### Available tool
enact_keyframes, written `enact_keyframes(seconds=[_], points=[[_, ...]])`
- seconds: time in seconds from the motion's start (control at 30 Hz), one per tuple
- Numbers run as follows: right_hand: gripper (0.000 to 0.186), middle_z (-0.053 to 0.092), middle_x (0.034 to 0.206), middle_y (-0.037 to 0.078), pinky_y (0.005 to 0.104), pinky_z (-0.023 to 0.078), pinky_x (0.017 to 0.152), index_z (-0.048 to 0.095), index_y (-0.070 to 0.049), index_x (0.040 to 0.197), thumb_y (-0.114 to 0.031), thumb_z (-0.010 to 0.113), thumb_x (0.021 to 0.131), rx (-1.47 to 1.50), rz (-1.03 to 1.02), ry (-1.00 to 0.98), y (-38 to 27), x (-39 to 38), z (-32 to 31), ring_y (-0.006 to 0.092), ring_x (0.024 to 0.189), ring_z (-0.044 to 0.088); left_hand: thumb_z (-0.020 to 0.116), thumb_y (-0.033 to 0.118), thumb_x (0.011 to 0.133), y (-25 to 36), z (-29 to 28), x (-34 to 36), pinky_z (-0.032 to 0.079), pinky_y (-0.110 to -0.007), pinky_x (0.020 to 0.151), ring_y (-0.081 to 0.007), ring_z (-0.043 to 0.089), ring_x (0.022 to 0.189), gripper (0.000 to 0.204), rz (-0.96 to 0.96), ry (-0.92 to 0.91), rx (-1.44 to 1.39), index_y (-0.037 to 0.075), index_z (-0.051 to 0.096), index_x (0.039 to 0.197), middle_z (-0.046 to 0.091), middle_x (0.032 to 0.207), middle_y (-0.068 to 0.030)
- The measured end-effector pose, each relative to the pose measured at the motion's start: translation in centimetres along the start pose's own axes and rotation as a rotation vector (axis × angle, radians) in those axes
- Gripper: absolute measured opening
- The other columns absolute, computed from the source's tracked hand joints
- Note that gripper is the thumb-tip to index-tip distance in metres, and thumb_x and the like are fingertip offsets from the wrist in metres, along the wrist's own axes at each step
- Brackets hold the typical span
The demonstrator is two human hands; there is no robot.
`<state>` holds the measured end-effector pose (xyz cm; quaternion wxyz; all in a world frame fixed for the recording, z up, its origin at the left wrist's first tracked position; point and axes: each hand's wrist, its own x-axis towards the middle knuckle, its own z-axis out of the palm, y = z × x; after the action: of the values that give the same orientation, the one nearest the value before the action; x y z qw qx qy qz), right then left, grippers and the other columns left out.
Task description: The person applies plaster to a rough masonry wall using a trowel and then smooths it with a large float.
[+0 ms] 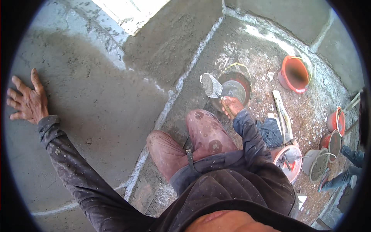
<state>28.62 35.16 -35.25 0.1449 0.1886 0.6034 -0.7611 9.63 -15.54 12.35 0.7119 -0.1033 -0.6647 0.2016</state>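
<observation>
My left hand [29, 98] lies with fingers spread on a grey plastered wall [96, 104] at the far left. My right hand [232, 107] is wrapped round the handle of a trowel [210, 85]. Wet grey mortar covers part of the trowel's blade, which points up and to the left. Just beyond that hand stands a bucket [248, 83] with a yellow handle and grey mortar inside; the hand and trowel hide part of it.
An orange bucket [284, 77] stands at the far right, with a wooden board [283, 116] and a dark plastic bag [271, 133] nearer. A tool bucket [295, 170] and several other buckets line the right. Another person's legs [340, 179] show at the right edge. Rubble covers the floor.
</observation>
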Motion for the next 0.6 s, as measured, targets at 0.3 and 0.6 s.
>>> enact_keyframes(seconds=[0.3, 0.6], points=[[0.033, 0.061, 0.091, 0.006, 0.029, 0.055, 0.056, 0.05, 0.001, 0.134, -0.02, 0.056, 0.109, 0.23, -1.071, 0.581, -15.9, 0.5, 5.0, 0.0132, 0.068, 0.062, 0.032, 0.082, 0.1, -0.1, -0.1, 0.0, 0.006, -0.077, 0.122, -0.0404, 0.016, 0.162, 0.085, -0.004, 0.012, 0.046, 0.034, 0.024, 0.169, 0.025, 0.174, -0.0151], [0.031, 0.066, 0.092, 0.018, 0.0437, 0.061, 0.07, 0.049, -0.004, 0.131, -0.021, 0.056, 0.105, -0.421, -0.72, 0.055, -17.8, 1.1, 20.4, 0.0351, 0.082, 0.072, 0.031, 0.083, 0.1, -0.2, 0.0, -0.2, 0.008, -0.078, 0.121, -0.0405, 0.018, 0.161, 0.085, -0.011, 0.017, 0.031, 0.034, 0.025, 0.169, 0.027, 0.173, -0.0152]])
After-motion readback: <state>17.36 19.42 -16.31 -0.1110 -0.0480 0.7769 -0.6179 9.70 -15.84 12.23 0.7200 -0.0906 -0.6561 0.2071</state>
